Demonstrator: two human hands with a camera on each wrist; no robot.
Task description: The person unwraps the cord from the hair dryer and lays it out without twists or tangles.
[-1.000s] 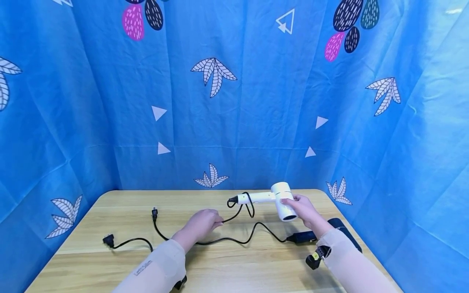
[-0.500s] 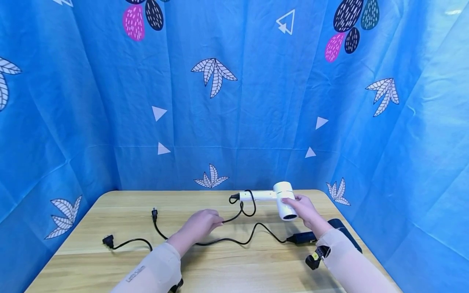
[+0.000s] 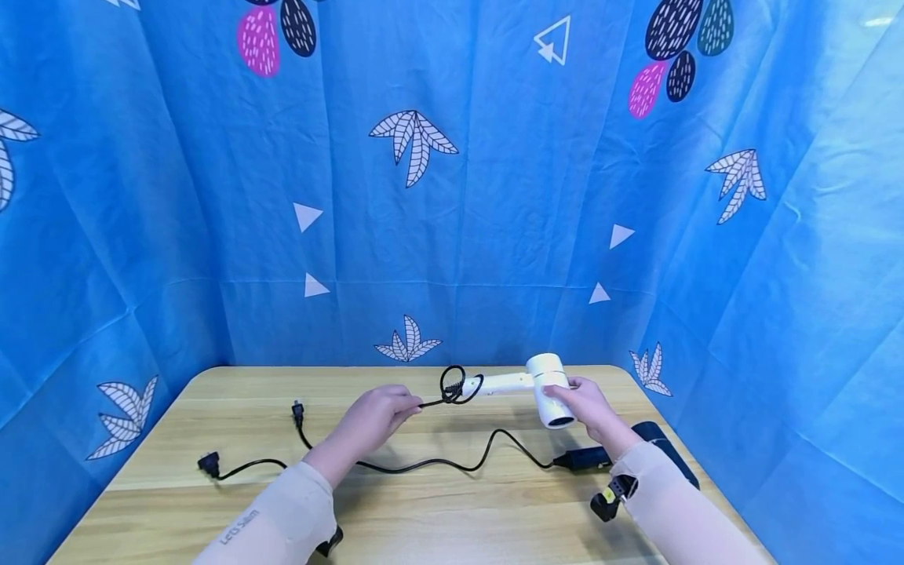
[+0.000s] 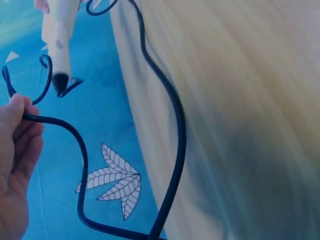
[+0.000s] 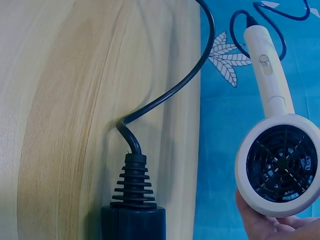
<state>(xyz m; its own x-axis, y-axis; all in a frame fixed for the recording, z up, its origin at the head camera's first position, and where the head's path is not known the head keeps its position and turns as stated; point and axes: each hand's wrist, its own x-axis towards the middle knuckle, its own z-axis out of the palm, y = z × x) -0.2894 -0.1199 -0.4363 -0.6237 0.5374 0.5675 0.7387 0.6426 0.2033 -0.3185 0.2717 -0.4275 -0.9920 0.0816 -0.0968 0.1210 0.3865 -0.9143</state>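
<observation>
A white hair dryer (image 3: 549, 392) is held up over the back of the table, its handle pointing left. My right hand (image 3: 589, 404) grips it by the barrel; the right wrist view shows the round black grille (image 5: 282, 162) and fingers under the rim. My left hand (image 3: 377, 416) pinches the dryer's black cord (image 4: 62, 122) between thumb and fingertips, to the left of the handle end. Between that pinch and the handle the cord makes loose loops (image 3: 452, 384) about the strain relief. In the left wrist view the cord hangs on down from the fingers.
A dark hair dryer (image 3: 664, 447) lies on the wooden table (image 3: 452, 526) at the right, partly behind my right forearm. Its cord (image 3: 438, 463) snakes left across the wood. Two plugs, one upper (image 3: 298, 410) and one lower (image 3: 209, 464), lie at the left. Blue patterned cloth (image 3: 452, 235) surrounds the table.
My left hand has moved left and slightly up, pulling the cord. The loop that hung over the handle has shifted left to the handle's end. The right hand stays nearly still.
</observation>
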